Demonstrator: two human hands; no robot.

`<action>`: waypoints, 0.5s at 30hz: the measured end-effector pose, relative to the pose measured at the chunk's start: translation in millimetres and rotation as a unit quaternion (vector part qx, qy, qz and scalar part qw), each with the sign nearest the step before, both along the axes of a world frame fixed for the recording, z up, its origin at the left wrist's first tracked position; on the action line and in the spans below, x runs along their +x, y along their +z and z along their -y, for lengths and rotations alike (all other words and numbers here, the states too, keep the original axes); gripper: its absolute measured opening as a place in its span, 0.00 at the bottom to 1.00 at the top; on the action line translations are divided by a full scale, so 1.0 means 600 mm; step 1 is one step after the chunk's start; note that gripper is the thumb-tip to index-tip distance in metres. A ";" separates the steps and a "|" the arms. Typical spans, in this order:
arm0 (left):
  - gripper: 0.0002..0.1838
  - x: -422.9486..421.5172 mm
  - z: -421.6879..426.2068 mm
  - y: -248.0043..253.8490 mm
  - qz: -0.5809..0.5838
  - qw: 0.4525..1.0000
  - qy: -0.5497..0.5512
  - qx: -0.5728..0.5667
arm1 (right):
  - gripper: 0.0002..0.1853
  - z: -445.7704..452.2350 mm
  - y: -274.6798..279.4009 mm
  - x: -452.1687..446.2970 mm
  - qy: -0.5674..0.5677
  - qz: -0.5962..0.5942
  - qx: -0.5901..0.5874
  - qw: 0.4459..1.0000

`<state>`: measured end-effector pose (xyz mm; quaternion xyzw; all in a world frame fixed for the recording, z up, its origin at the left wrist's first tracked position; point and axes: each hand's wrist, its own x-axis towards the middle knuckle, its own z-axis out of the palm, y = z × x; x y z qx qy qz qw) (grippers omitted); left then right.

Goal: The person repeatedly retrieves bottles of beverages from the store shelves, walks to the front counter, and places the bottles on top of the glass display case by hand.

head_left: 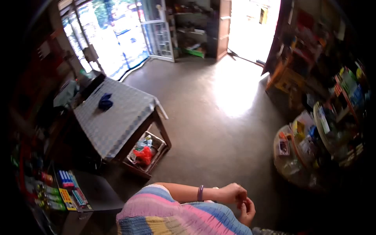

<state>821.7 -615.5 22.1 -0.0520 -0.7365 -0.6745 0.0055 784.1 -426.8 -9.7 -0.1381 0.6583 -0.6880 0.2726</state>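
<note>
My left hand is at the bottom centre, its arm reaching across from a striped knitted top with a dark bracelet on the wrist. The fingers are curled in and bent downward. Just below and to the right, my right hand is raised with its fingers bent toward the left fingertips. The two hands meet or nearly meet at the fingertips. Whatever may be pinched between them is too small and dark to name.
On the left stands a table with a checked cloth and a dark blue cloth bundle on it. A red plastic bag lies on its lower shelf. Packaged goods are at lower left, round display trays at right. A bright doorway opens ahead.
</note>
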 end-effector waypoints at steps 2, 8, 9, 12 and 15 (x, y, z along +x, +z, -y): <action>0.06 -0.077 0.004 -0.005 -0.023 0.999 0.003 -0.023 | 0.14 0.017 0.049 -0.065 -0.004 -0.026 0.028 0.999; 0.06 -0.285 -0.039 0.023 0.067 0.987 -0.147 -0.021 | 0.14 -0.038 0.080 -0.198 -0.115 -0.001 0.018 0.993; 0.06 -0.315 -0.061 0.024 0.070 0.980 -0.179 -0.043 | 0.14 -0.061 0.083 -0.209 -0.138 0.016 0.016 0.990; 0.07 -0.387 -0.136 0.003 0.085 0.964 -0.250 -0.037 | 0.15 -0.126 0.037 -0.234 -0.198 0.043 -0.022 0.979; 0.06 -0.463 -0.211 0.005 0.085 0.946 -0.301 -0.082 | 0.15 -0.187 0.017 -0.280 -0.267 0.088 -0.068 0.957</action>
